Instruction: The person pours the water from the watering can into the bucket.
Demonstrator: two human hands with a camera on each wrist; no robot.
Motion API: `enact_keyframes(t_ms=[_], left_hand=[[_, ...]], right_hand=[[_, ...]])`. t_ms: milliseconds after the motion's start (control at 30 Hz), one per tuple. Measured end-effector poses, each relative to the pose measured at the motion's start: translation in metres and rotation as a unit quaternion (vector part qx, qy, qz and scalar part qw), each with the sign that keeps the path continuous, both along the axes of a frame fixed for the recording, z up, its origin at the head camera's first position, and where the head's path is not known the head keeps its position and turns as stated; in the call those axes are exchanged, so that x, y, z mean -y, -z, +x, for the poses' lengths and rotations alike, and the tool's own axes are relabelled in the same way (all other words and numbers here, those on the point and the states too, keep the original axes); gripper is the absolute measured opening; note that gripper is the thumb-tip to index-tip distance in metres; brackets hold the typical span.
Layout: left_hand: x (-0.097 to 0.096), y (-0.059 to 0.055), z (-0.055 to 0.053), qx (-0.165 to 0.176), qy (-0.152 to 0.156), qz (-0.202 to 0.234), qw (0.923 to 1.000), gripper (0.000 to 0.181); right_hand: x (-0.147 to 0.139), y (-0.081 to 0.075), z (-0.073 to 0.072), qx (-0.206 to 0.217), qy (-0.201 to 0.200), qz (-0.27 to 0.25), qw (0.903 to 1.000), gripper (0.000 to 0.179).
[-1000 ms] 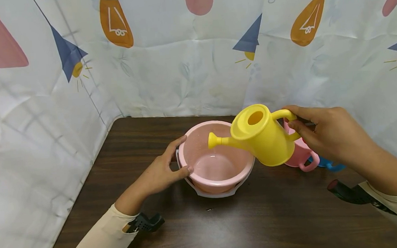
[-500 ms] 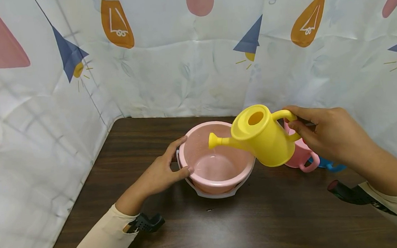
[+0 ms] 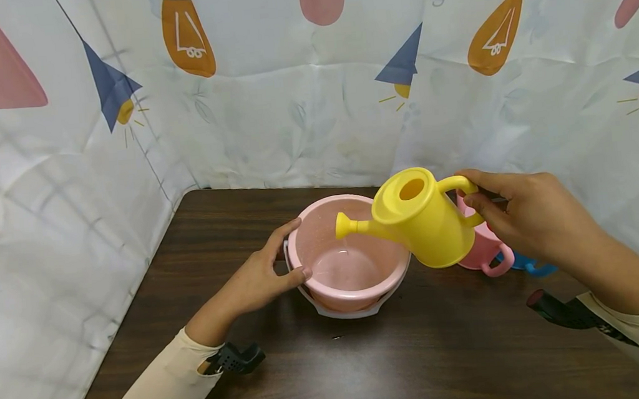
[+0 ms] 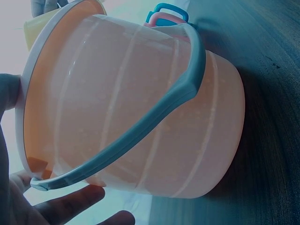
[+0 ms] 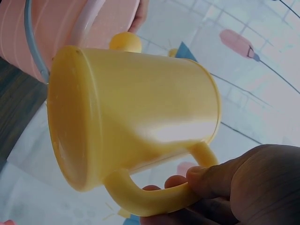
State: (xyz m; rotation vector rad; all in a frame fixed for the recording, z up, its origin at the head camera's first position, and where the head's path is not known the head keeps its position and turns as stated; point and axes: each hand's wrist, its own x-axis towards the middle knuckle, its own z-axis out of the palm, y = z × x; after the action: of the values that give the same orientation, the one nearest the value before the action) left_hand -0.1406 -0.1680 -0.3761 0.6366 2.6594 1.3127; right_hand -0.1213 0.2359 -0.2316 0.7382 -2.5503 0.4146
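Note:
My right hand (image 3: 534,211) grips the handle of a yellow toy watering can (image 3: 437,228), which hangs above the table, tilted so its spout points left over a pink bucket (image 3: 355,294). The spout's flared tip sits above the bucket's opening. My left hand (image 3: 260,276) holds the left side of the bucket's rim, thumb and a fingertip on the edge, other fingers along the outside. In the left wrist view, the bucket's grey handle (image 4: 140,124) hangs down across its side. The right wrist view shows the can's base and the thumb and fingers round its handle (image 5: 154,201).
A pink cup (image 3: 483,249) and a blue cup (image 3: 527,264) stand on the dark wooden table (image 3: 367,371) to the right, partly behind the can and my right hand. A patterned white cloth (image 3: 291,120) hangs close behind the table and along its left side.
Both hands, the bucket and the watering can keep almost the same place. Faint glints below the spout, inside the bucket, vary slightly.

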Motion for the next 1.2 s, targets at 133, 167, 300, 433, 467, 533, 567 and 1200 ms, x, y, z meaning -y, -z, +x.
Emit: enact_keyframes(t_ms=[133,167,300,433,467,533,567,1200], left_hand=[[-0.0002,-0.0007,0.0004,0.003,0.000,0.003,1.0000,0.088],[-0.0002,-0.0008,0.0004,0.004,0.000,0.004,1.0000,0.088],[-0.0001,-0.0013,0.0007,0.002,0.000,0.003,1.0000,0.088],[0.0001,-0.0011,0.0007,-0.002,-0.001,-0.003,1.0000,0.088],[0.0001,-0.0011,0.0007,-0.002,-0.001,-0.004,1.0000,0.088],[-0.0001,-0.0011,0.0010,-0.002,-0.002,-0.005,1.0000,0.088],[0.0000,-0.0009,0.0007,-0.002,-0.001,-0.005,1.0000,0.088],[-0.0003,-0.0002,0.0008,-0.002,0.000,-0.001,1.0000,0.089]], right_hand=[[0.0006,-0.0003,-0.0005,0.001,0.000,0.000,1.0000,0.037],[0.0008,-0.0004,-0.0006,0.002,0.000,0.000,1.0000,0.037],[0.0014,-0.0006,-0.0007,0.005,0.000,0.001,1.0000,0.037],[0.0014,-0.0006,-0.0008,0.005,0.001,0.002,1.0000,0.037],[0.0014,-0.0006,-0.0008,0.005,0.002,0.002,1.0000,0.037],[0.0013,-0.0006,-0.0007,0.005,0.003,0.002,1.0000,0.037],[0.0013,-0.0006,-0.0007,0.005,0.004,0.003,1.0000,0.037],[0.0011,-0.0005,-0.0007,0.006,0.005,0.004,1.0000,0.037]])
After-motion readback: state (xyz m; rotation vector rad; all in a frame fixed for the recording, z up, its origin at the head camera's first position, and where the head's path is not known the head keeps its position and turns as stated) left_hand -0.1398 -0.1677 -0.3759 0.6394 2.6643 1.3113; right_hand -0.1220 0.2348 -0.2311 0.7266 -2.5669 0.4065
